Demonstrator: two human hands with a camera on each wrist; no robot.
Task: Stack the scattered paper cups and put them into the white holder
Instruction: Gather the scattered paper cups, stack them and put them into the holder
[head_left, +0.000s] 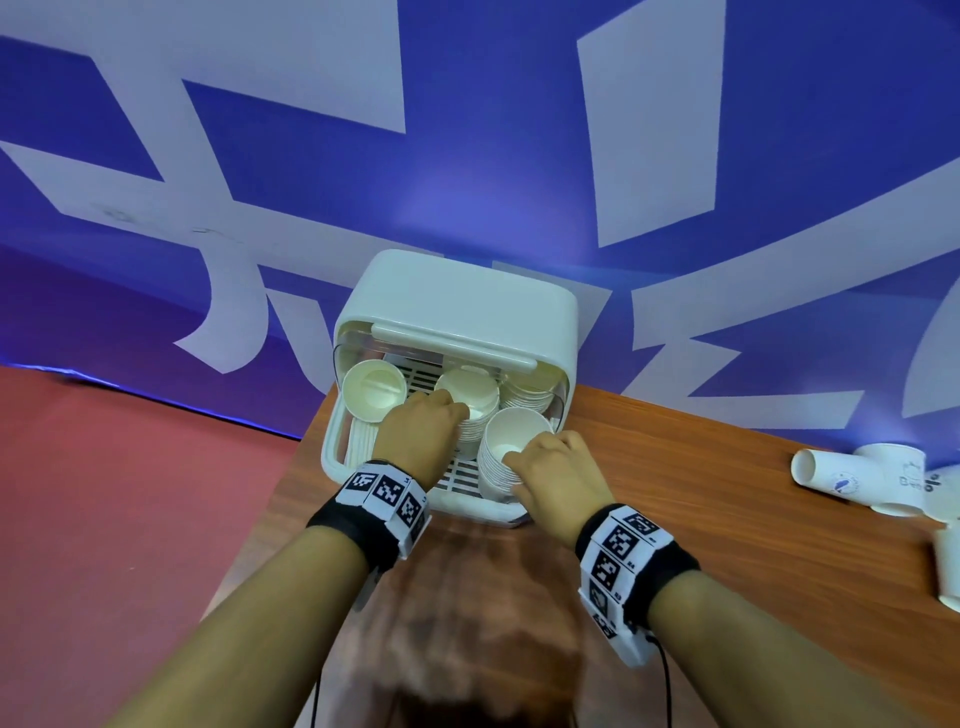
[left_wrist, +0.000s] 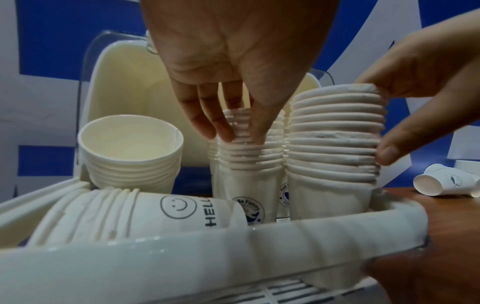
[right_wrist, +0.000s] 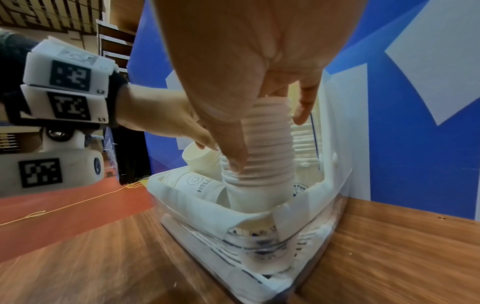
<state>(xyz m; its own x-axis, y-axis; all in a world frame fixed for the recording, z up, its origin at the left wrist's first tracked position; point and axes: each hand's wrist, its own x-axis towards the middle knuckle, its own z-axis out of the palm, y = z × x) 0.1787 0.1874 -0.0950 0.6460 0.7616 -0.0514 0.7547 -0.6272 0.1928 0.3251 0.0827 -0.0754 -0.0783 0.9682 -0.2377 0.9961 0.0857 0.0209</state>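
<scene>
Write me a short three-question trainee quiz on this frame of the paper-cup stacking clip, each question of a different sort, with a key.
1. True or false: the right hand grips the tall stack of white paper cups standing at the front right of the white plastic holder.
2. The stack of cups with the smiley-face print inside the holder is: A upright, B lying on its side, C upside down.
3. Fill in: loose white paper cups lie on the brown wooden ___, to the holder's right.

Key: 1 true; 2 B; 3 table. The left hand touches the middle stack.
</scene>
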